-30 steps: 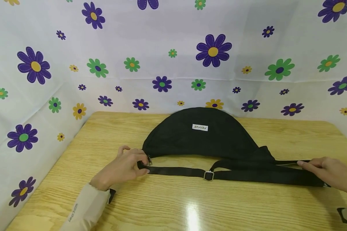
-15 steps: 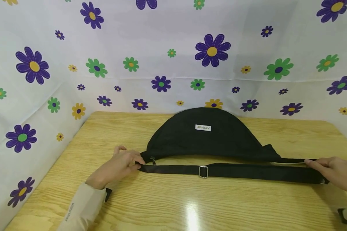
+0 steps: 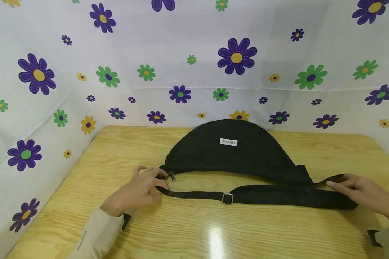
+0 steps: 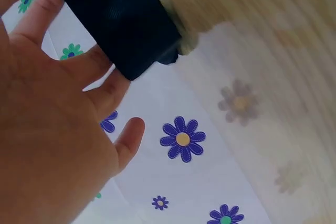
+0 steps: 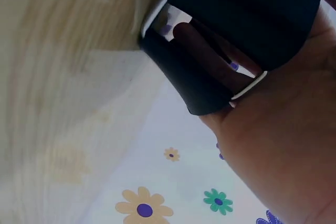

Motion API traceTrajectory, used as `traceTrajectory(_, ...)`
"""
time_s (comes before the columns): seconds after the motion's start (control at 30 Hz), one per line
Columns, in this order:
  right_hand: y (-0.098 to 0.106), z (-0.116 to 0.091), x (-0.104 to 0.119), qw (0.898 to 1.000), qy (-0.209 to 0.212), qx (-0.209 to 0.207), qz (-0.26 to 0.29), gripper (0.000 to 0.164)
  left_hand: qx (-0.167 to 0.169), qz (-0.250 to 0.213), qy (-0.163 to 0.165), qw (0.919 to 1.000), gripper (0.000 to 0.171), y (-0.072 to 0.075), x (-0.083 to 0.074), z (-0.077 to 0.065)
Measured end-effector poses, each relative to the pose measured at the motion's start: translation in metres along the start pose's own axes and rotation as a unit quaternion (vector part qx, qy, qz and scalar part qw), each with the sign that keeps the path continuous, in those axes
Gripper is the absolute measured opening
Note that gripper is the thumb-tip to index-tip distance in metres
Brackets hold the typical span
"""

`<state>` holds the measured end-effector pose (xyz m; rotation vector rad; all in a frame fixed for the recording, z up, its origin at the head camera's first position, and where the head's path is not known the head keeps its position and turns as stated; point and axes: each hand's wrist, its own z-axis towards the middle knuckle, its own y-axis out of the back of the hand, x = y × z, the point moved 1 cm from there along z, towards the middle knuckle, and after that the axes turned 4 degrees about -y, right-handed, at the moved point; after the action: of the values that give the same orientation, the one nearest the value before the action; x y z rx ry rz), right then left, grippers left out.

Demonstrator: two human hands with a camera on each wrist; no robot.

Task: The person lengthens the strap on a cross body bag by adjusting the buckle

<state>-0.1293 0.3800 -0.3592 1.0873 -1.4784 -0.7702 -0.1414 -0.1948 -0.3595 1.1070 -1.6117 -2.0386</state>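
Observation:
A black half-moon sling bag [image 3: 201, 154] lies on the table, its white label [image 3: 228, 142] upside down. Its strap [image 3: 278, 197] runs along the near side, with a metal slider buckle [image 3: 227, 198] partway. My left hand [image 3: 136, 191] holds the strap's left end, beside a zipper pull [image 3: 172, 177]. In the left wrist view, fingers lie behind the black webbing [image 4: 121, 22]. At the other end, my right hand [image 3: 366, 192] grips the strap where it folds back to the bag. A metal rectangular ring [image 5: 251, 85] shows by the palm in the right wrist view.
The wooden table [image 3: 181, 230] reaches back to a white cloth backdrop [image 3: 123, 46] printed with flowers. The bag's curved top edge lies close to that cloth. More of the same cloth hangs on the left side.
My right hand has shifted left with the strap's right end, and the strap has gone slack into a bow. The bag has slid slightly right since the first frame.

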Motion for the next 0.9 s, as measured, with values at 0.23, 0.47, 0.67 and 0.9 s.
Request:
traceTrajectory(0.23,0.0,0.002,-0.002,0.997,0.062,-0.031,0.025,0.034,-0.044,0.016,-0.031,0.9984,0.016,0.0,-0.006,-0.003)
traceTrajectory(0.47,0.003,0.0,-0.002,0.991,0.058,-0.117,0.027,0.034,-0.149,0.013,-0.022,0.9884,0.026,0.007,0.004,-0.01)
traceTrajectory(0.67,-0.002,0.004,0.003,0.989,0.055,-0.137,0.029,0.036,-0.194,0.032,0.017,0.9803,0.033,0.01,0.02,-0.014)
traceTrajectory(0.9,-0.005,0.005,-0.02,0.969,0.048,-0.238,0.044,0.03,-0.193,0.057,0.063,0.9775,0.038,0.012,0.03,-0.016)
